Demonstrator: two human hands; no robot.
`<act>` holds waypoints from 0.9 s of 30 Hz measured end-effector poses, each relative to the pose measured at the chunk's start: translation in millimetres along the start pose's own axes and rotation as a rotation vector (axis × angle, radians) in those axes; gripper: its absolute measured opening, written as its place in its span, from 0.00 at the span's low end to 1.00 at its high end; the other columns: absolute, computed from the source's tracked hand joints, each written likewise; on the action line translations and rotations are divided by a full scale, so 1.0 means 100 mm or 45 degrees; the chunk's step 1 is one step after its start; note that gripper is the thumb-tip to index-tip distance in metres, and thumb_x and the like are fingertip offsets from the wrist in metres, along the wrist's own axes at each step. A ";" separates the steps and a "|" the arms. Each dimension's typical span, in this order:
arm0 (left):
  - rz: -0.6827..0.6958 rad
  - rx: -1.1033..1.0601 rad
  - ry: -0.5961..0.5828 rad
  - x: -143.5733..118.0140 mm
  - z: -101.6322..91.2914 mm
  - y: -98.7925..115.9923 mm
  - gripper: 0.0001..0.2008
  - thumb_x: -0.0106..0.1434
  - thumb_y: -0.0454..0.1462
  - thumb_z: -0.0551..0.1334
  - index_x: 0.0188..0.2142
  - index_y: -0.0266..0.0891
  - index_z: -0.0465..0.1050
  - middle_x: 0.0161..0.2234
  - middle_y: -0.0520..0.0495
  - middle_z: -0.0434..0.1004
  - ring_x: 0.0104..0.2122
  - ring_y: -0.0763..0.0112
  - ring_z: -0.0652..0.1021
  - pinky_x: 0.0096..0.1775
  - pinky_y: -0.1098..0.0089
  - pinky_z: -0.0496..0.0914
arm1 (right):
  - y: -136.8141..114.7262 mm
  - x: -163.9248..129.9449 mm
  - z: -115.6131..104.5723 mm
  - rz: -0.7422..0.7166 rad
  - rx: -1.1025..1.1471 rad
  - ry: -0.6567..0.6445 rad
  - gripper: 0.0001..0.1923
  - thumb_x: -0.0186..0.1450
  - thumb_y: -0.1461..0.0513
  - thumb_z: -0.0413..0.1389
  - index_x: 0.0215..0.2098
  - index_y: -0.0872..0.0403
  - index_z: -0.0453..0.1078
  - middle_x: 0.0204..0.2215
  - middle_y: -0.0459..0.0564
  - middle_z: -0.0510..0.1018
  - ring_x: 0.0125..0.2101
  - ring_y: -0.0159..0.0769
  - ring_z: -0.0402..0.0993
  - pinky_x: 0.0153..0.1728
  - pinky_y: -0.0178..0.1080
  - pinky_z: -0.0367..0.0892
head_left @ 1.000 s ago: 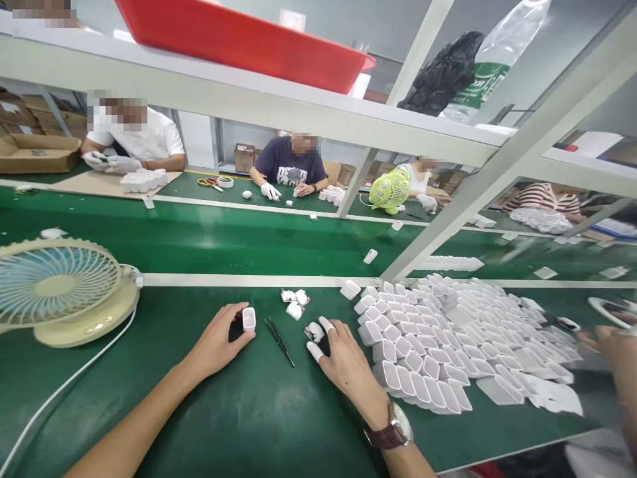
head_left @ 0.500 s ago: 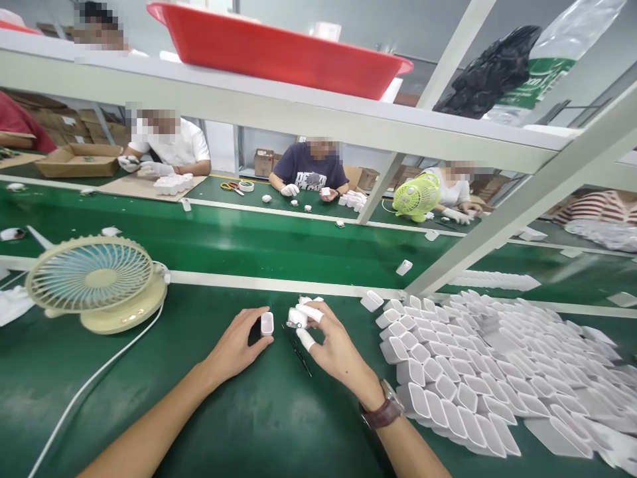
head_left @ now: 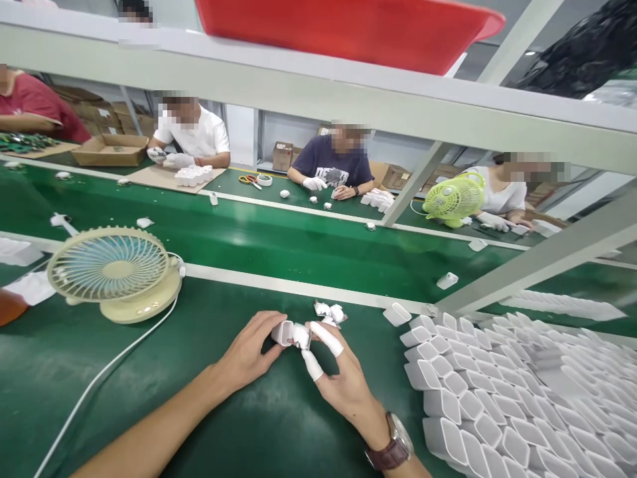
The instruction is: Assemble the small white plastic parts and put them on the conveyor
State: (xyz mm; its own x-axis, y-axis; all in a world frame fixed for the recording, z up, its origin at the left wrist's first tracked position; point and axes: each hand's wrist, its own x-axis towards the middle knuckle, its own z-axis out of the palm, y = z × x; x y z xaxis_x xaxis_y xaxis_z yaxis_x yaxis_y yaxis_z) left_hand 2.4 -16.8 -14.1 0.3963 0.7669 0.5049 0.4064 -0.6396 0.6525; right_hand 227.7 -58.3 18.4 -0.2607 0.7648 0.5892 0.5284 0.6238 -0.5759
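Both hands' fingers (head_left: 326, 336) now pinch shell (head_left: 283, 332) together.

The person's left hand (head_left: 249, 355) pinches a small white shell (head_left: 283, 332) between thumb and fingers, its open end tipped to the right. The right hand (head_left: 343, 382), with white cots on thumb and forefinger and a brown watch (head_left: 395, 446) at the wrist, presses a small white insert (head_left: 300, 336) against that opening. Both hover just above the green desk (head_left: 239, 425). A few loose white parts (head_left: 329, 311) lie just behind the hands. To the right spreads a big heap of empty white shells (head_left: 497, 385). A cream desk fan (head_left: 112, 269) stands to the left, its cord trailing forward. Across the belt, other workers sit.
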 end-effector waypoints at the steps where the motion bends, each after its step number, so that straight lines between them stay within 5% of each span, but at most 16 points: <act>1: 0.015 0.002 -0.001 0.00 0.00 0.00 0.22 0.70 0.35 0.62 0.62 0.45 0.64 0.55 0.40 0.76 0.55 0.57 0.77 0.56 0.54 0.76 | -0.01 0.01 0.00 -0.021 0.003 -0.003 0.29 0.71 0.69 0.53 0.68 0.47 0.59 0.54 0.56 0.77 0.53 0.42 0.78 0.56 0.47 0.75; 27: 0.145 0.054 -0.007 0.02 -0.02 0.06 0.21 0.70 0.33 0.61 0.61 0.43 0.65 0.54 0.38 0.76 0.54 0.55 0.77 0.55 0.52 0.75 | -0.04 -0.03 0.00 -0.174 -0.232 -0.086 0.36 0.71 0.71 0.54 0.73 0.47 0.51 0.58 0.59 0.76 0.58 0.46 0.75 0.56 0.51 0.76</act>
State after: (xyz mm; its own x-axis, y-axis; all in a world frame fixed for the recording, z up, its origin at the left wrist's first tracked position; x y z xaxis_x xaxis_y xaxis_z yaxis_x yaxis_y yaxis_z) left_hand 4.0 -18.8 -8.0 0.4462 0.6891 0.5711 0.3929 -0.7241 0.5668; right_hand 226.0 -62.8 19.0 -0.3901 0.6881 0.6119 0.6199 0.6876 -0.3781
